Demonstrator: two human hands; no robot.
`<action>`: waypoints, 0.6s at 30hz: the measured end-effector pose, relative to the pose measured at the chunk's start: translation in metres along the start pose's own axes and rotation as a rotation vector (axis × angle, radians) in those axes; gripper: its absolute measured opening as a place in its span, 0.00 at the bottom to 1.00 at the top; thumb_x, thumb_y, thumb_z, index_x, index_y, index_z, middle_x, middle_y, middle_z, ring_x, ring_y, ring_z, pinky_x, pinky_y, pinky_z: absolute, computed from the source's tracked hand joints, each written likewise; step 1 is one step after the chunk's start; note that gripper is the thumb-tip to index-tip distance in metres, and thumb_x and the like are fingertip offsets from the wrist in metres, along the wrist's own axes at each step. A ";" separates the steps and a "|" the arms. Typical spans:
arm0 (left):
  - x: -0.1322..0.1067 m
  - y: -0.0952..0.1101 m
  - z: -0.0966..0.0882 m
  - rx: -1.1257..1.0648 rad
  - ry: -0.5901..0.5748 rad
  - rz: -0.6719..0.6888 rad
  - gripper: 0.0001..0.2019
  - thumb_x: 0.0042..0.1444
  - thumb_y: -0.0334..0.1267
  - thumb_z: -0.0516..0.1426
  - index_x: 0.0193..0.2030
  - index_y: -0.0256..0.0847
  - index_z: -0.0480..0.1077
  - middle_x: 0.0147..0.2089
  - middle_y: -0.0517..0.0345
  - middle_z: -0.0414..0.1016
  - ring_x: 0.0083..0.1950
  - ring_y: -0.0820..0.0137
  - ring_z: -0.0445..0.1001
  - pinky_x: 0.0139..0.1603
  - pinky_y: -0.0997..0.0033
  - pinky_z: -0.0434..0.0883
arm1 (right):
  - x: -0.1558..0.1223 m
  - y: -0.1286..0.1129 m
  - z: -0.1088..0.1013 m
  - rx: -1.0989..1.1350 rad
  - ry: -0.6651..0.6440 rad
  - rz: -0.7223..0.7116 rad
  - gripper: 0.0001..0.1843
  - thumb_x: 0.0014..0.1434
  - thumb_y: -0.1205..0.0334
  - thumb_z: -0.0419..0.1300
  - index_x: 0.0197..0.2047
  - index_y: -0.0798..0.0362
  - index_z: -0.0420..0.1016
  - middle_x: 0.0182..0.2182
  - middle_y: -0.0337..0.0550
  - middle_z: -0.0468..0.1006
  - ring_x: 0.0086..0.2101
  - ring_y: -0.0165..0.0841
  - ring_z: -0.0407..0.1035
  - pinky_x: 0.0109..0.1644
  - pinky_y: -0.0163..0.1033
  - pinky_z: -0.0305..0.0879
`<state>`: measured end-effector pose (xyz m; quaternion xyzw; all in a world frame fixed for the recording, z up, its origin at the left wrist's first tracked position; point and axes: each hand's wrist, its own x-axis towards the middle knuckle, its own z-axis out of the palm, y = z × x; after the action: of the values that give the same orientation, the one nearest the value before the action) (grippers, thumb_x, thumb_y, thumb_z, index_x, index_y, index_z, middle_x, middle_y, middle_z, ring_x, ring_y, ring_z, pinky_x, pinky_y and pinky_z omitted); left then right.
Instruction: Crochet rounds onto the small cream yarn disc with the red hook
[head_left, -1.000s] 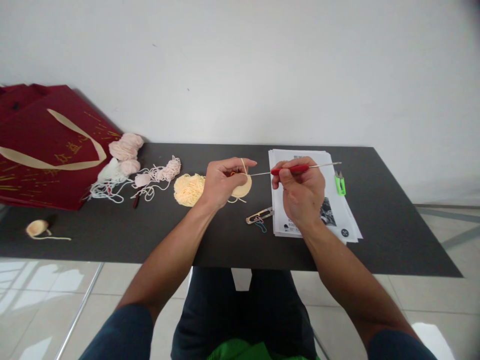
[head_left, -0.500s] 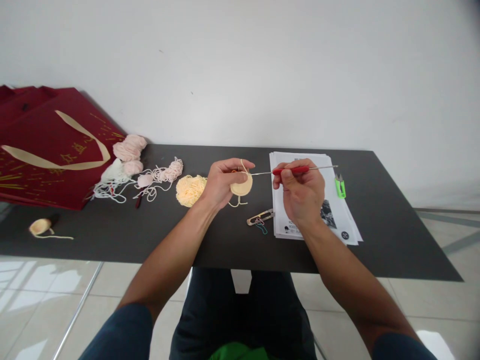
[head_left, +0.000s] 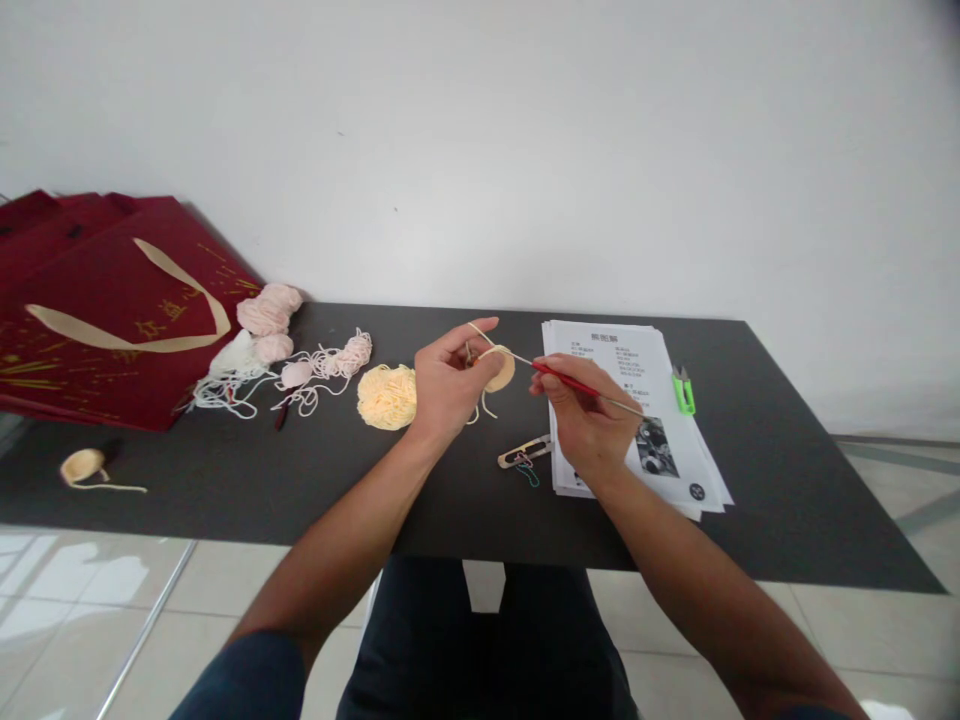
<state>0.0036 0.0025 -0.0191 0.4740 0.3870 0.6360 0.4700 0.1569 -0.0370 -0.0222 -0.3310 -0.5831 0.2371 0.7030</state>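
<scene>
Thumb and fingers closed, the left hand (head_left: 450, 385) pinches a small cream knitted piece (head_left: 500, 370), forefinger raised with a yarn strand (head_left: 480, 333) across it; the right hand (head_left: 596, 420), closed too, has the red-handled hook (head_left: 566, 377) pen-style, and here's our landmark, the papers (head_left: 652, 380), right beneath that hand! Under everything, the dark table (head_left: 780, 480). Well left of the papers leans the red bag (head_left: 97, 320); nearer them on that side, the yellow yarn ball (head_left: 386, 397). The hook slants leftward off the papers, its thin shaft meeting the piece, the exact catch too fine to tell. It should be stiff and smooth, best held by that thick red handle. And the piece, just left of the papers: light, soft, likely stretchy, so pinch the rim near the hook, gently! Thinnest of all, the strand looks easy to snag.
</scene>
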 end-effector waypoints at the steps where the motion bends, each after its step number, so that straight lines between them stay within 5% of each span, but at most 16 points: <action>1: -0.001 0.000 0.001 -0.003 0.009 0.004 0.20 0.48 0.35 0.70 0.51 0.44 0.82 0.30 0.64 0.76 0.29 0.77 0.71 0.33 0.75 0.70 | -0.002 0.000 0.000 -0.016 -0.033 -0.027 0.12 0.63 0.70 0.68 0.46 0.43 0.85 0.44 0.41 0.85 0.33 0.33 0.80 0.36 0.42 0.80; 6: -0.004 0.000 0.004 -0.018 0.025 -0.009 0.24 0.49 0.38 0.71 0.56 0.44 0.79 0.31 0.63 0.79 0.30 0.76 0.73 0.35 0.74 0.73 | -0.005 0.003 0.000 -0.016 -0.091 -0.013 0.12 0.64 0.69 0.67 0.46 0.42 0.86 0.46 0.43 0.85 0.38 0.35 0.81 0.40 0.45 0.82; 14: -0.008 -0.001 0.006 -0.070 0.034 -0.054 0.28 0.48 0.40 0.72 0.58 0.46 0.78 0.33 0.64 0.79 0.33 0.75 0.76 0.39 0.73 0.75 | -0.004 0.013 0.010 0.304 0.105 0.356 0.08 0.61 0.57 0.72 0.44 0.47 0.82 0.37 0.39 0.86 0.33 0.32 0.82 0.40 0.40 0.84; 18: -0.008 0.001 0.007 -0.024 0.070 -0.001 0.24 0.51 0.40 0.70 0.57 0.47 0.78 0.33 0.64 0.78 0.32 0.75 0.75 0.38 0.72 0.74 | 0.000 0.011 0.010 0.393 0.111 0.416 0.09 0.59 0.55 0.73 0.41 0.48 0.83 0.37 0.38 0.86 0.32 0.32 0.82 0.38 0.39 0.84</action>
<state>0.0112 -0.0054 -0.0189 0.4458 0.3959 0.6566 0.4620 0.1473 -0.0278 -0.0289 -0.3134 -0.4062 0.4659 0.7209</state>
